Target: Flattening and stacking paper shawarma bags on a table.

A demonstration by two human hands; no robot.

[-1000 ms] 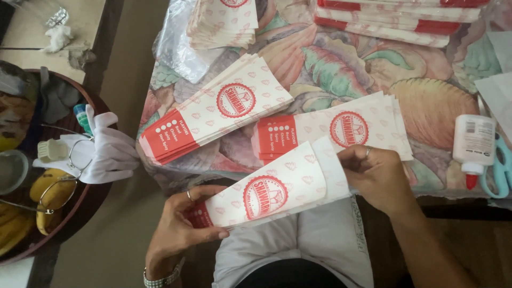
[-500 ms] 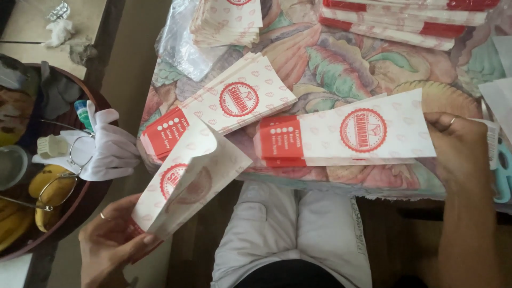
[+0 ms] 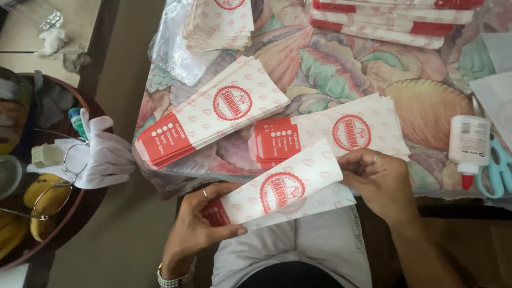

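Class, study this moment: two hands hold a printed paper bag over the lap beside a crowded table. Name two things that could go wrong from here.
The paper bag is pinched at opposite ends by the left hand and right hand; an uneven pull might crease or tear it. The nearer stack of bags lies close to the table edge right behind the hands, so a bump could slide it off.
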